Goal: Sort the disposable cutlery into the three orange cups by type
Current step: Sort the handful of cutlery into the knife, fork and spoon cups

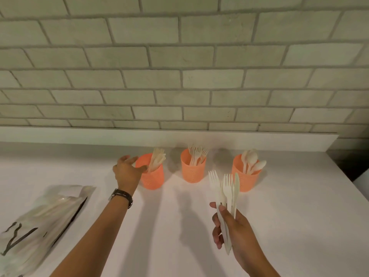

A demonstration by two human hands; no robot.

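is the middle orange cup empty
Not empty: the middle cup holds several forks, tines up, standing above its rim.

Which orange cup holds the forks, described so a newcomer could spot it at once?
On the white counter under the brick wall stand three orange cups in a row. The fork cup is the middle one. Only it shows tines; the left cup by the left hand holds knives, the right cup spoons.

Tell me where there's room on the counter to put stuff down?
Bare counter lies in front of the fork cup, between the left hand and right hand holding cutlery. More lies right of the spoon cup. Crowded: the bag far left, and around the knife cup, where the left hand reaches.
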